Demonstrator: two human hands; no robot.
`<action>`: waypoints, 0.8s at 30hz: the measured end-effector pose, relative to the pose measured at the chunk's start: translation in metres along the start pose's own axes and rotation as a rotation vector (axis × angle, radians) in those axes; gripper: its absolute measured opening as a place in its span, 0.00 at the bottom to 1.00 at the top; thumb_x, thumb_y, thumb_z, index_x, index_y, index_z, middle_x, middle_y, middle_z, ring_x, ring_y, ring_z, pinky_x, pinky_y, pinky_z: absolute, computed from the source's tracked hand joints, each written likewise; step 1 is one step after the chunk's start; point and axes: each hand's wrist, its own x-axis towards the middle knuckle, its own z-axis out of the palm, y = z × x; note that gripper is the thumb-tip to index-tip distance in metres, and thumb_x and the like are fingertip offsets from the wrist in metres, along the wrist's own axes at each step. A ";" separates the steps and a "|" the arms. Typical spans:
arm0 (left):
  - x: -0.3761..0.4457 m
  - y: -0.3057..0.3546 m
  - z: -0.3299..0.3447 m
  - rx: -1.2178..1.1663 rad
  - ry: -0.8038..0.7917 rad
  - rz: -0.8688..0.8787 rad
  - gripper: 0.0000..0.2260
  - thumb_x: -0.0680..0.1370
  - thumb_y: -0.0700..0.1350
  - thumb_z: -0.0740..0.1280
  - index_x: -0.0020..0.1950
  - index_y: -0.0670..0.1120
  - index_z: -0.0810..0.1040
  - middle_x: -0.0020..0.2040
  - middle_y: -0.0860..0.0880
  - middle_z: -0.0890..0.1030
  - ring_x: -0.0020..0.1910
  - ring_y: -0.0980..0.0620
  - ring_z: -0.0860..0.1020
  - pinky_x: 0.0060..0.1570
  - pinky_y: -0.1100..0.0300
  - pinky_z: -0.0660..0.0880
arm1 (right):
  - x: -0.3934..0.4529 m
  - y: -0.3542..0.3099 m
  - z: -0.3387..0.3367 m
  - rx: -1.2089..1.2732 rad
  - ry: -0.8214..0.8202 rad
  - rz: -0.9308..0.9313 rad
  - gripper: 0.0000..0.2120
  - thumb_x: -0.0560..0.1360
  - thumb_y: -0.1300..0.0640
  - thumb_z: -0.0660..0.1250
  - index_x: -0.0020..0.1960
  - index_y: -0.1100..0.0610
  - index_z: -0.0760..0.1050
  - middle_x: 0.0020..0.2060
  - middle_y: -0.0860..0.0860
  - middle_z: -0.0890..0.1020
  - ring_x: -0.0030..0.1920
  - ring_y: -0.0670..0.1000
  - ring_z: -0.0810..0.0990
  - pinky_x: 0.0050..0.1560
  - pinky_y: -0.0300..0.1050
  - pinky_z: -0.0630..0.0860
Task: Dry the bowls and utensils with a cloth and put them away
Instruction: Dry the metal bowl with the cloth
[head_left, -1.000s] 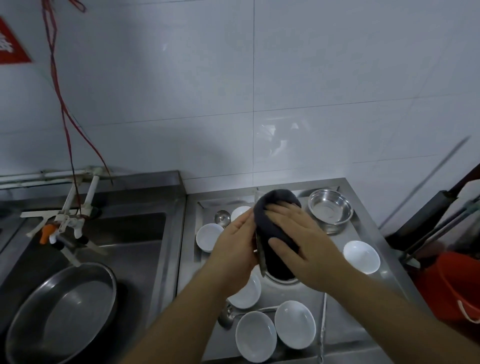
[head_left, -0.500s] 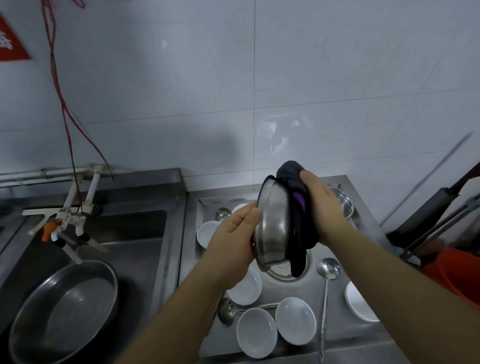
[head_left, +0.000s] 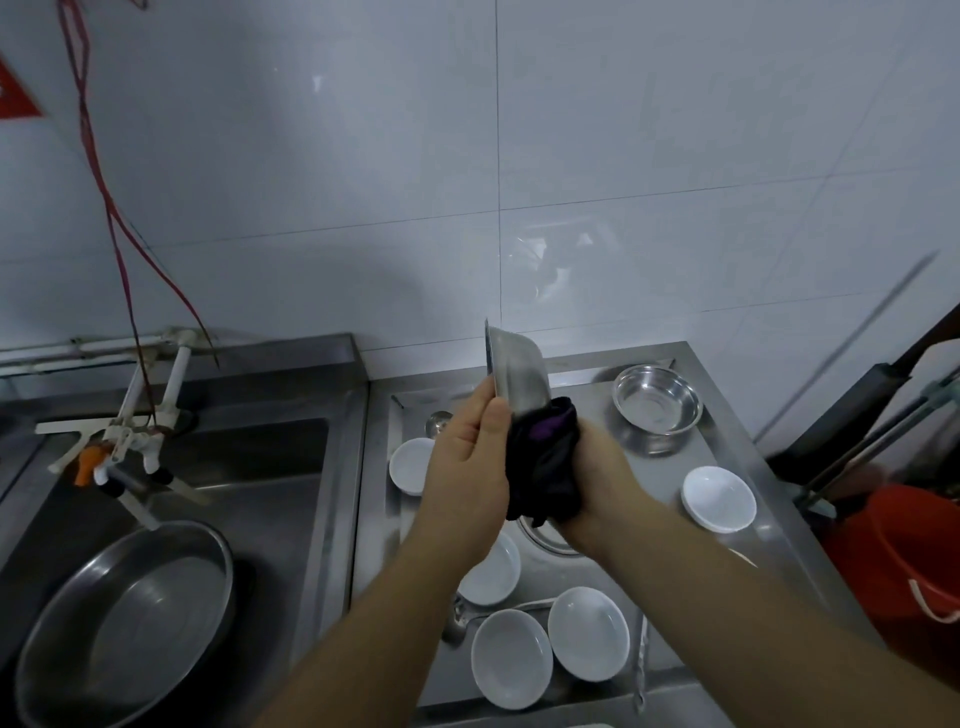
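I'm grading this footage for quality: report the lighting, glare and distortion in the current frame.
Head view: dim, bluish light; soft glare patches on the wall tiles; wide-angle bending at the counter edges; the forearms look slightly smeared, while the steel bowl in the left hand stays fairly crisp.

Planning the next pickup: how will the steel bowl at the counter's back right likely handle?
The steel bowl looks thin-walled, so probably light and stiff. Its shiny surface may be slippery if wet. It sits upright on a flat base, so it would likely slide rather than tip when pushed.
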 end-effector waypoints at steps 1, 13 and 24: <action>0.000 0.001 0.001 0.038 -0.011 0.019 0.16 0.86 0.51 0.60 0.69 0.58 0.81 0.62 0.52 0.86 0.64 0.52 0.83 0.62 0.58 0.81 | -0.003 0.002 0.003 0.013 -0.007 0.001 0.21 0.83 0.46 0.61 0.57 0.58 0.87 0.55 0.58 0.88 0.54 0.57 0.88 0.58 0.52 0.83; -0.004 0.013 0.013 -0.327 -0.050 -0.232 0.11 0.83 0.45 0.66 0.57 0.48 0.88 0.56 0.43 0.88 0.59 0.46 0.86 0.60 0.54 0.83 | -0.030 0.008 0.014 -0.186 0.154 -0.469 0.05 0.81 0.48 0.69 0.56 0.42 0.82 0.51 0.48 0.89 0.52 0.47 0.88 0.52 0.45 0.81; -0.027 0.005 0.021 0.050 -0.190 -0.027 0.16 0.87 0.48 0.59 0.72 0.55 0.80 0.65 0.50 0.85 0.66 0.48 0.83 0.64 0.48 0.81 | -0.017 -0.055 -0.002 -0.060 0.044 -0.270 0.18 0.76 0.42 0.70 0.52 0.56 0.86 0.47 0.55 0.86 0.47 0.54 0.86 0.55 0.49 0.82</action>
